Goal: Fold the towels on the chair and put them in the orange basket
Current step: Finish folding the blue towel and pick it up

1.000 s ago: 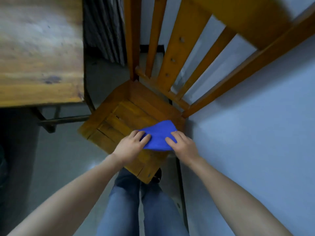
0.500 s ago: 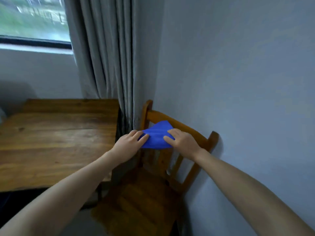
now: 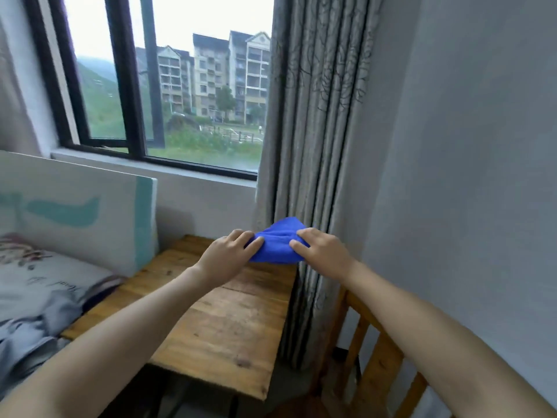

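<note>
Holding the centre of the view is the towel (image 3: pixel 278 245), a small blue bundle pinched at both ends and lifted off every surface. It hangs over the far right corner of the worktop (image 3: pixel 223 321), just in front of the curtain (image 3: pixel 316 131). Its long axis runs left to right, from one hand straight to the other, so neither arm is nearer. The left hand (image 3: pixel 229 256) grips the left end with fingers curled over the top and thumb on the near face. The right hand (image 3: pixel 324 251) grips the right end the same way. The cloth looks soft and plush, a short-pile weave, already doubled into a thick wedge with a crease gathering at the middle (a fold made, I judge, though how neat I cannot tell).

No orange basket is in view, so which way the towel must travel cannot be read from here; that is what the coming move turns on.

The worktop is rough bare planks, knotted and stained, with a ragged near edge. At the near right stands the chair (image 3: pixel 379 360), varnished orange-brown wood with upright slats. The curtain is grey, heavy and pleated, faintly patterned. A smooth pale wall (image 3: pixel 467 176) fills the right. A bed (image 3: pixel 36 285) with rumpled printed linen lies at the left, under the window (image 3: pixel 187 86).
</note>
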The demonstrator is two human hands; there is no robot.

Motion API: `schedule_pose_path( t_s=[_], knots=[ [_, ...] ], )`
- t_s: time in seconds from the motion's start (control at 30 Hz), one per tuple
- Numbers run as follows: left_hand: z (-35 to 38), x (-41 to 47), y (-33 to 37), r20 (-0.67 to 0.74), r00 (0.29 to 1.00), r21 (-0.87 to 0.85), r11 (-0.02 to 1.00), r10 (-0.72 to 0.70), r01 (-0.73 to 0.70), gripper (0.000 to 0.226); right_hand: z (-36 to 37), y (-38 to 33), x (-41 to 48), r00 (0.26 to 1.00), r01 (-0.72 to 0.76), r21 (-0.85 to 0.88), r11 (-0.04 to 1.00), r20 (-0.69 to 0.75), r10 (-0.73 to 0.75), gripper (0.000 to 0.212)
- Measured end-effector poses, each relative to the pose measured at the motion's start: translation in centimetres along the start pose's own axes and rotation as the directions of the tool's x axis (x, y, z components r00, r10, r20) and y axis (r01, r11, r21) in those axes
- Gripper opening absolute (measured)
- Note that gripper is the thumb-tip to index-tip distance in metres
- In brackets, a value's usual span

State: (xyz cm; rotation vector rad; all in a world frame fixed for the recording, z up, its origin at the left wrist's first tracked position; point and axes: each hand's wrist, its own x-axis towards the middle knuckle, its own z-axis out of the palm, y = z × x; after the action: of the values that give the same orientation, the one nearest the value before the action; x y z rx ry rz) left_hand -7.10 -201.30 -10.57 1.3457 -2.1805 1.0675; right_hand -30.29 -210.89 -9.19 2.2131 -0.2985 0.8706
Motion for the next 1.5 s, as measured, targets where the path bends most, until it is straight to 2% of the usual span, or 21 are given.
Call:
schedule_pose_path(
  t_s=[0.07,0.2,0.37,0.4,0.5,0.57,0.63,0.73,0.8,0.87,0.97,1.03,1.1,1.17,1.3,1.5],
  knots=[
    [-1.5,-2.6,-2.0,0.018,0.999,0.064,0.997,-0.045,0.044,0.048,1.7,-1.7,2.9,0.996,0.051,0.041,0.998,-0.073,-0.048,0.022],
    [-5.1,-9.2,-3.0,0.069,0.975,0.186,0.963,-0.213,0.197,0.037,3.5,-7.3,6.9,0.981,0.149,0.152,0.977,-0.15,-0.126,0.021],
    [-10.9,-18.8,0.5,0.108,0.906,0.342,0.871,-0.409,0.353,0.039,3.5,-15.9,10.1,0.927,0.351,0.304,0.886,-0.248,-0.282,0.024],
    [-12.4,-20.2,1.4,0.12,0.887,0.353,0.854,-0.446,0.382,0.045,2.9,-17.4,10.7,0.912,0.389,0.329,0.861,-0.269,-0.309,0.023],
    [-17.3,-24.2,4.5,0.215,0.781,0.422,0.777,-0.587,0.468,0.076,1.4,-22.7,12.0,0.856,0.509,0.395,0.765,-0.326,-0.401,0.021],
    [-20.4,-26.8,5.9,0.237,0.707,0.506,0.706,-0.666,0.496,0.079,0.4,-26.2,13.4,0.83,0.552,0.445,0.705,-0.372,-0.415,0.024],
    [-23.8,-29.7,7.2,0.24,0.642,0.548,0.648,-0.728,0.529,0.08,-1.5,-30.1,15.0,0.808,0.587,0.488,0.646,-0.4,-0.432,0.038],
    [-28.3,-34.1,8.8,0.22,0.57,0.608,0.568,-0.792,0.555,0.077,-4.4,-35.7,16.8,0.752,0.659,0.525,0.539,-0.427,-0.503,0.056],
    [-30.7,-36.7,9.6,0.195,0.549,0.636,0.53,-0.813,0.56,0.068,-5.8,-39.2,18.2,0.716,0.697,0.51,0.504,-0.455,-0.53,0.054],
    [-32.8,-39.4,10.1,0.159,0.525,0.659,0.486,-0.836,0.575,0.045,-7.1,-42.5,19.5,0.694,0.717,0.507,0.478,-0.458,-0.556,0.048],
    [-35.7,-43.7,10.3,0.139,0.44,0.701,0.402,-0.887,0.589,0.042,-7.9,-48.4,21.7,0.629,0.774,0.49,0.401,-0.522,-0.576,0.05],
    [-36.9,-46.7,10.5,0.153,0.382,0.71,0.37,-0.912,0.599,0.052,-8.3,-51.9,23.3,0.601,0.796,0.48,0.37,-0.547,-0.583,0.055],
    [-37.8,-49.4,9.8,0.186,0.322,0.701,0.355,-0.928,0.619,0.077,-8.7,-54.5,24.4,0.601,0.794,0.492,0.358,-0.544,-0.586,0.055],
    [-38.6,-51.2,8.5,0.19,0.279,0.694,0.33,-0.941,0.64,0.084,-8.5,-56.7,25.2,0.609,0.787,0.505,0.355,-0.539,-0.582,0.055],
    [-38.4,-53.3,5.3,0.213,0.299,0.665,0.363,-0.93,0.652,0.083,-6.3,-58.9,27.4,0.633,0.767,0.528,0.366,-0.527,-0.567,0.056],
    [-34.5,-56.8,-0.7,0.215,0.312,0.645,0.375,-0.925,0.666,0.082,0.0,-61.2,31.5,0.624,0.771,0.545,0.329,-0.542,-0.564,0.049]
  ],
)
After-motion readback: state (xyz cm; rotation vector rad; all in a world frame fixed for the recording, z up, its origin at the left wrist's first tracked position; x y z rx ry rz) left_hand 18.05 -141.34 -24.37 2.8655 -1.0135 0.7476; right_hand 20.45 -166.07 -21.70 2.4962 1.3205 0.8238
